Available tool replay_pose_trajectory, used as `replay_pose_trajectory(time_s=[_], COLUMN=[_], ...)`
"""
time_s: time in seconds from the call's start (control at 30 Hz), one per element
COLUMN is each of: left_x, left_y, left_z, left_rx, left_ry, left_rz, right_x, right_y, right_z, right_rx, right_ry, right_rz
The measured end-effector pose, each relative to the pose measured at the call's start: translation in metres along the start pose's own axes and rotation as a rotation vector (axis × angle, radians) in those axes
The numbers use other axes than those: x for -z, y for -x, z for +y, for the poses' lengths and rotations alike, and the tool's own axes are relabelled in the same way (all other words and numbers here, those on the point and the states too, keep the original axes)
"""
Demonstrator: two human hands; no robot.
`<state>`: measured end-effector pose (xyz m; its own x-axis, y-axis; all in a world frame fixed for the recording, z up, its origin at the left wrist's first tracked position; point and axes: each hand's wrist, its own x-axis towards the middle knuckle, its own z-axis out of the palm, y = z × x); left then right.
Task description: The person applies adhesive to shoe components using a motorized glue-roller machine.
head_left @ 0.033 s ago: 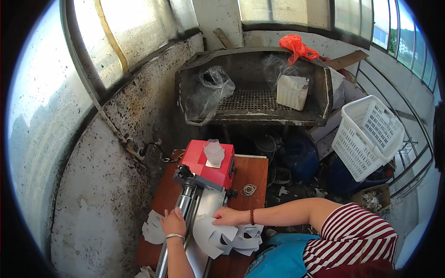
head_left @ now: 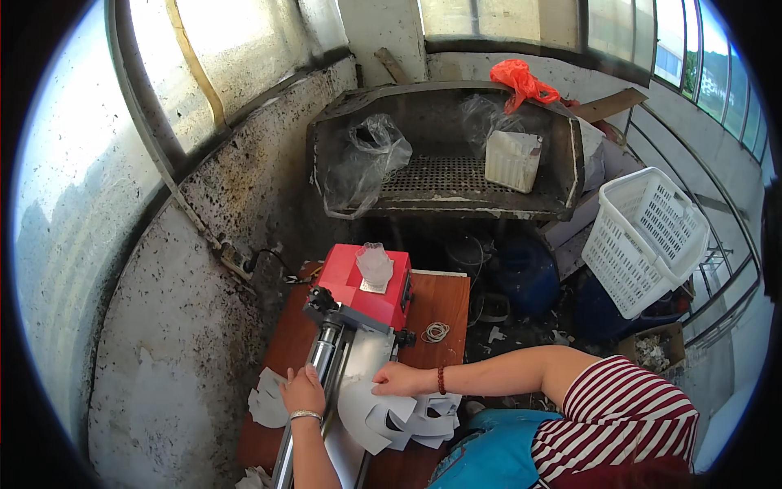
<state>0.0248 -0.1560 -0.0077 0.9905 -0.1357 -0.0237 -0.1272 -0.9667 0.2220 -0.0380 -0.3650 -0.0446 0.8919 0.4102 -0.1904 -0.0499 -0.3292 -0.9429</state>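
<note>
Nothing moved. Right hand pinches floppy white mask sheet at edge; left hand rests flat, fingers released, on roller.

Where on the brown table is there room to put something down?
The table is bare right of the red machine, around the rubber bands. It is crowded near the left hand and right hand, where white masks pile up.

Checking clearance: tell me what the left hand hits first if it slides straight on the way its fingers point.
Probably the metal roller: the left hand rests beside it, fingers pointing up along it. Farther along that line sits the red machine. Depth is unclear, so the hand may already touch the roller.
</note>
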Motion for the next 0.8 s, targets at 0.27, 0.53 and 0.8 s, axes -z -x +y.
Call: replay_pose_trajectory(time_s=[0.27, 0.53, 0.8], left_x=[-0.001, 0.016, -0.016], left_y=[0.009, 0.029, -0.001], left_z=[-0.015, -0.032, -0.083], left_rx=[0.023, 0.183, 0.271], left_ry=[0.045, 0.11, 0.47], left_rz=[-0.036, -0.222, -0.353], right_x=[0.007, -0.004, -0.021], right_y=[-0.013, -0.031, -0.058], right_z=[-0.007, -0.021, -0.048], right_rx=[0.0, 0.011, -0.23], right_ry=[0.248, 0.332, 0.201], right_rz=[0.041, -0.102, -0.19])
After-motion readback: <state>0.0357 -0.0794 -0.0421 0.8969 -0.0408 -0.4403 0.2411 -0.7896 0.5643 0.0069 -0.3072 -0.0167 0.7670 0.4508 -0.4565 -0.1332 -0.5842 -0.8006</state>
